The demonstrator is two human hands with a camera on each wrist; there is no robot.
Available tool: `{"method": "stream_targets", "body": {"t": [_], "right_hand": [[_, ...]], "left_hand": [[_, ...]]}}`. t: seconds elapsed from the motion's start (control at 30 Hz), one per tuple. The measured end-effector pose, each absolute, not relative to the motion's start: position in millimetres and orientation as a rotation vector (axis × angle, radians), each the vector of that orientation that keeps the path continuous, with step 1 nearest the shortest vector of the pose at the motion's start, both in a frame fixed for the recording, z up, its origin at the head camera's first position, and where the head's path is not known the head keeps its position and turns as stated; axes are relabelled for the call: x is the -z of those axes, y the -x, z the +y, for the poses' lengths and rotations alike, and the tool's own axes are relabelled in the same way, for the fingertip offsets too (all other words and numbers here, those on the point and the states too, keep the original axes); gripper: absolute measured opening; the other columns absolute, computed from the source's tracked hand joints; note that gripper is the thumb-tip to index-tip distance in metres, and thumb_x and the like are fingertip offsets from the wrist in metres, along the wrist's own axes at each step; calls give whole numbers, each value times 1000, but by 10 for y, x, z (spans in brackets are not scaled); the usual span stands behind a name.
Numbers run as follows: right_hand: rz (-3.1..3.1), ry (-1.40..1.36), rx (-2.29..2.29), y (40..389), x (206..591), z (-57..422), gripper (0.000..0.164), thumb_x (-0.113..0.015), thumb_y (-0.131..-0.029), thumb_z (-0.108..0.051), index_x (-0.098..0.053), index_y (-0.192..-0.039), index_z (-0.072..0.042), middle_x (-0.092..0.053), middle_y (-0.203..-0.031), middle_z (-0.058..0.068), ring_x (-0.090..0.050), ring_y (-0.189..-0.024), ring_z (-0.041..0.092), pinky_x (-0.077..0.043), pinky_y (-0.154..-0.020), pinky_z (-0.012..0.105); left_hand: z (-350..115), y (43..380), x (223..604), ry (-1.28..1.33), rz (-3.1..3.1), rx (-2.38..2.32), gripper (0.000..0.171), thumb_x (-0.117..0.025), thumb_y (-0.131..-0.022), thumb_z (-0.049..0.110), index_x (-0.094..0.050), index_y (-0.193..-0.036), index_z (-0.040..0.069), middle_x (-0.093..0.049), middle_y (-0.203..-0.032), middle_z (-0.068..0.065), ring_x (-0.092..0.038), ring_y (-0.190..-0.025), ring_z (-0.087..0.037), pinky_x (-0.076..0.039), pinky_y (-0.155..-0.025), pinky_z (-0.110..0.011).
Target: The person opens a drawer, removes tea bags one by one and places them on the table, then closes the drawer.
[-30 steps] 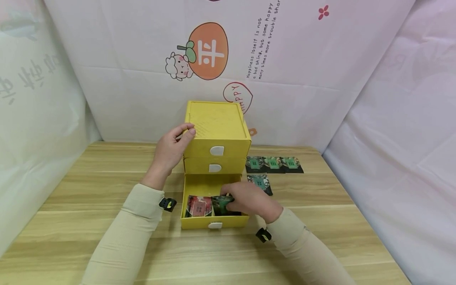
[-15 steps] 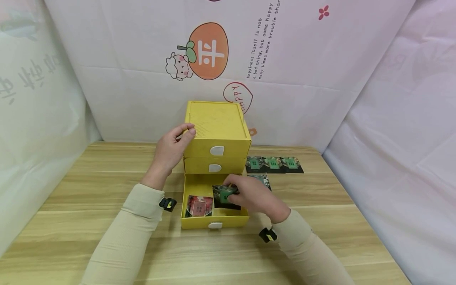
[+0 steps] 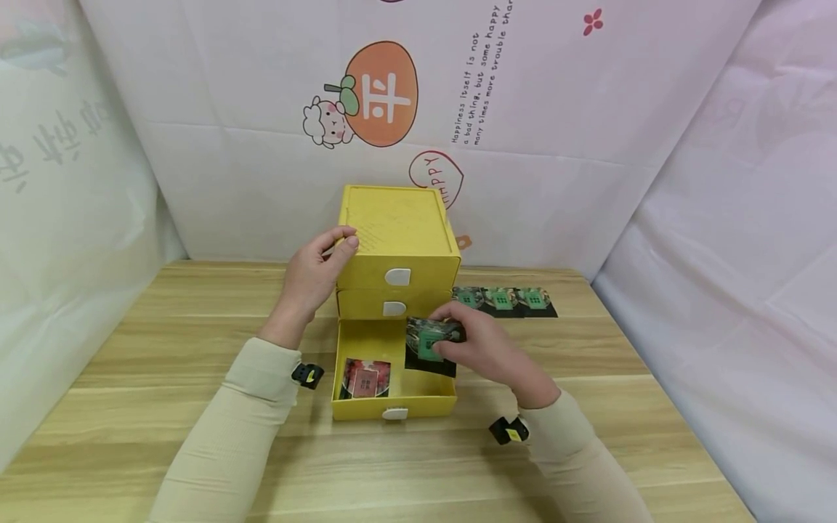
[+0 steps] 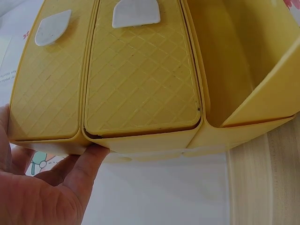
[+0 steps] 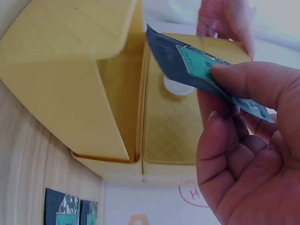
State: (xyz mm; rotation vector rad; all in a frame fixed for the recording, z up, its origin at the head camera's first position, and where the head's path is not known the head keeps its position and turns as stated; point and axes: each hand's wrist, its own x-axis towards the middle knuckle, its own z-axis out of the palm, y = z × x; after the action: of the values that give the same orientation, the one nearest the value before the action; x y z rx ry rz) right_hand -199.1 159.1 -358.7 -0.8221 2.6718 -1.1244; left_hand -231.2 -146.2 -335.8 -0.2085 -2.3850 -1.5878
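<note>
My right hand (image 3: 487, 349) pinches a dark sachet with a green label (image 3: 428, 345) between thumb and fingers, held tilted above the right side of the pulled-out bottom drawer (image 3: 394, 407). In the right wrist view the thumb lies on the label of this flat sachet (image 5: 187, 65). A red sachet (image 3: 366, 379) lies in the drawer's left part. My left hand (image 3: 314, 276) rests at the upper left edge of the yellow drawer box (image 3: 399, 218). In the left wrist view, the fingers (image 4: 86, 171) lie along the box's side without curling round it.
Three dark green sachets (image 3: 502, 300) lie in a row on the wooden table (image 3: 556, 450), right of the box. Another sachet in front of them is hidden by my right hand in the head view. The upper two drawers (image 4: 140, 70) are closed. A printed cloth (image 3: 523, 196) hangs behind.
My right hand has lifted the green-labelled sachet out of the bottom drawer and moved it up and to the right. The left hand has stayed in place on the box.
</note>
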Motion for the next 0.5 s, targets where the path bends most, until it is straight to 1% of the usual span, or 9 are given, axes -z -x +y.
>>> {"method": "stream_targets", "body": {"t": [0.1, 0.17, 0.3, 0.5], "right_hand": [[2651, 782, 1235, 1999, 3568, 1673, 33, -77, -96, -16, -65, -126, -19, -58, -87, 4, -51, -70, 20, -47, -60, 31], [2650, 749, 1300, 2001, 3551, 1727, 32, -77, -95, -17, -66, -126, -19, -57, -82, 5, -49, -67, 20, -46, -57, 30], [2664, 664, 1395, 2009, 3517, 1835, 29, -79, -95, -21, -67, -121, -17, -59, -81, 4, -50, -68, 19, -46, -57, 29], [2666, 563, 1514, 2013, 3462, 1984, 28, -79, -96, -24, -65, -112, -6, -56, -83, 6, -49, -71, 18, -46, -61, 28]], "left_hand": [[-1460, 2313, 3362, 207, -2388, 1585, 55, -53, -103, 62, -62, -145, 27, -56, -153, -2, -56, -138, -33, -48, -109, -58], [-1460, 2315, 3365, 206, -2389, 1583, 56, -53, -103, 63, -62, -145, 27, -56, -153, -2, -55, -138, -32, -48, -109, -58], [-1457, 2318, 3365, 197, -2396, 1577, 57, -52, -103, 64, -62, -145, 28, -57, -153, -2, -55, -139, -31, -48, -108, -57], [-1455, 2319, 3365, 186, -2403, 1567, 57, -53, -102, 64, -62, -145, 28, -57, -153, -2, -55, -139, -31, -49, -107, -57]]}}
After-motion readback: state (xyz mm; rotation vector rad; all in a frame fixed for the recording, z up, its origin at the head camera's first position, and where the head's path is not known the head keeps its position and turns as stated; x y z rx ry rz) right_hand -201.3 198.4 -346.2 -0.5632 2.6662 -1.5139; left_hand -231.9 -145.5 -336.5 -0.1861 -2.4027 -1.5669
